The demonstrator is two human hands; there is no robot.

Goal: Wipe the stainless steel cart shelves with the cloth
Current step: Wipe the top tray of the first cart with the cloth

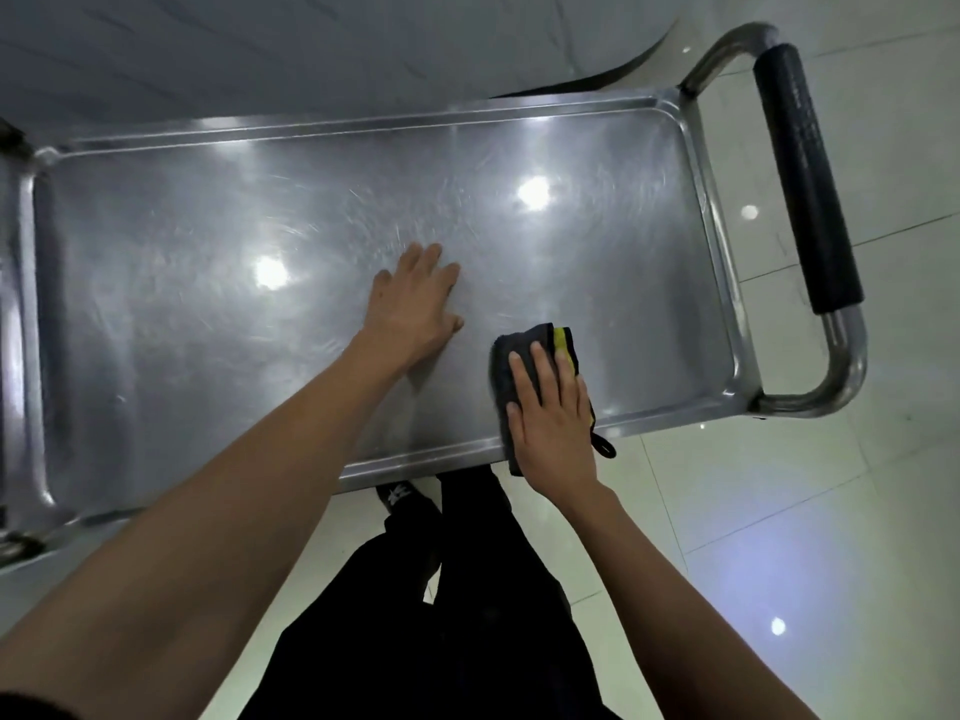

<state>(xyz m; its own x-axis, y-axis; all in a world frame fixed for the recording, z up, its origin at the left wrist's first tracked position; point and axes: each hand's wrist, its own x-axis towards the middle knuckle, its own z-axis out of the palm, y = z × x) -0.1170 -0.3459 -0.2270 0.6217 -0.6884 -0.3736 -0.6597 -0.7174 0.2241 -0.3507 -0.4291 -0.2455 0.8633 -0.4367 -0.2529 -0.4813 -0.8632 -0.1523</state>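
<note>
Right hand (548, 423) presses a folded grey-and-yellow cloth (524, 350) flat-fingered at five o'clock on the steel cart shelf (208, 304); left hand (415, 304) (fingers spread, gripping nothing) braces centre, probably steadying it

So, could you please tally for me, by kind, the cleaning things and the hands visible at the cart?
Stainless steel cart top shelves: 1
Dark grey folded cloths with yellow trim: 1
Black foam-covered cart handles: 1
Bare hands: 2, left hand and right hand
Total: 5

Shiny scuffed steel shelf (156, 314); soft grey-yellow cloth (524, 350); matt black foam grip (805, 174); glossy tiled floor (779, 511).
</note>
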